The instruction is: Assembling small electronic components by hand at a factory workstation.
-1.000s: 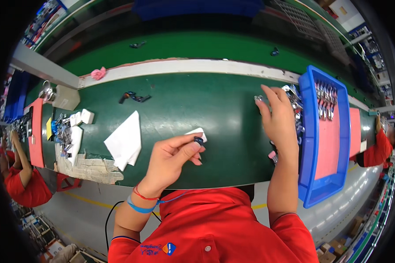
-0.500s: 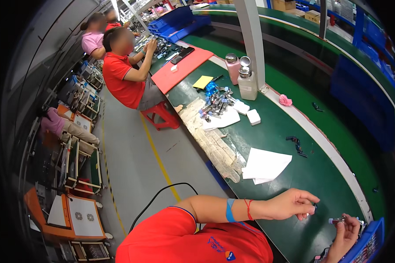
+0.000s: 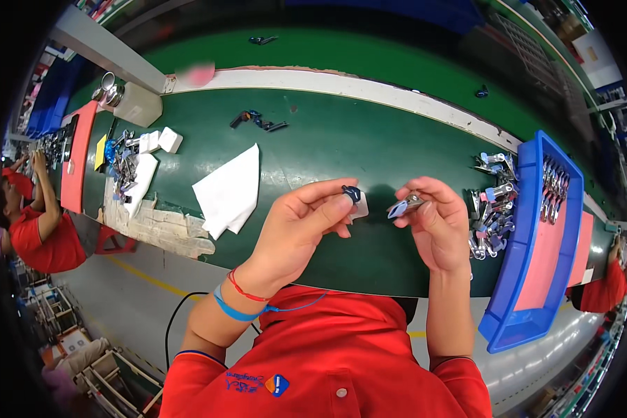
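Note:
Between the thumb and fingers of my left hand is a small dark blue part, with a small pale flat piece just beside it. A short gap away, my right hand pinches a small shiny metal part with a light blue end. Both hands are raised over the green table, and the two parts do not touch. Right of my right hand lies a loose pile of similar metal parts with blue and pink ends.
Beyond the pile, a blue tray holds a row of metal parts on a pink lining. At left lie a folded white cloth, dark parts, white blocks and another metal heap. Co-workers sit at both sides.
The view has swung to the right, bringing the blue tray and pile fully into sight. My hands have come closer together in front of me, each with a part in its fingers.

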